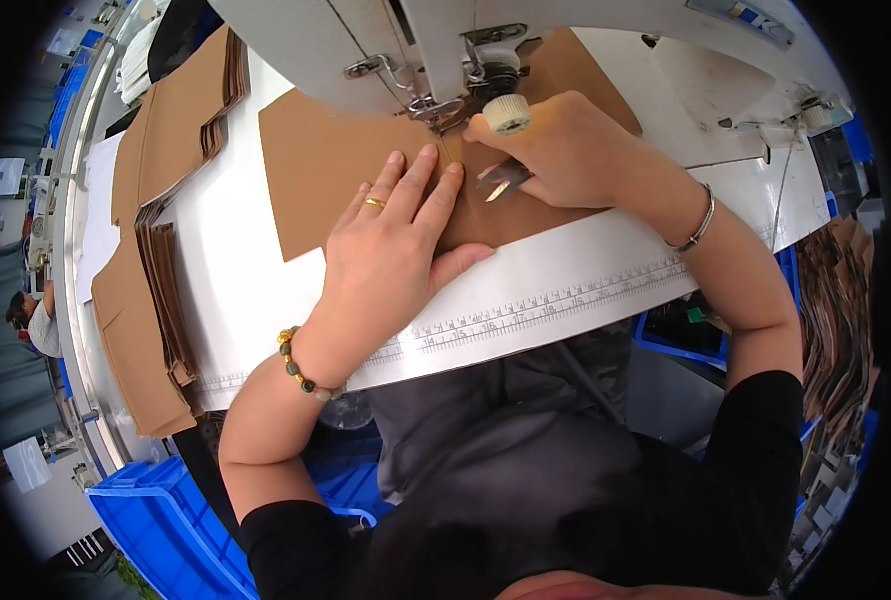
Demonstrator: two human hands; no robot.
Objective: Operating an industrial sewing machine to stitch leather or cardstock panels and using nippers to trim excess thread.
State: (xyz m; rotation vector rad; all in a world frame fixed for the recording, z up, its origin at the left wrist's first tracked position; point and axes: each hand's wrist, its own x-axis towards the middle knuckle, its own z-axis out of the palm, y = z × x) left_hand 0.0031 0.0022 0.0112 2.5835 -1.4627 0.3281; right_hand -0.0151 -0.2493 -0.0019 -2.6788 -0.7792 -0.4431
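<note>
A brown fabric piece (pixel 311 175) lies on the white sewing table under the head of a sewing machine (pixel 386 45). My left hand (pixel 381 255) rests flat on the fabric, fingers pointing toward the presser foot (pixel 448 122) and thumb out to the side. In my right hand (pixel 586 150) a pair of thread snips (pixel 504 182) is tucked, blades showing below the curled fingers. The index fingertip of that hand reaches the fabric just right of the presser foot. A cream knob of the machine hides part of the right hand.
Stacks of brown fabric pieces (pixel 151 290) lie along the table's left side. A printed ruler strip (pixel 526 318) follows the front edge. Blue crates (pixel 171 520) stand below at left and right. More brown pieces (pixel 838 310) hang at far right. Another person (pixel 41 325) sits far left.
</note>
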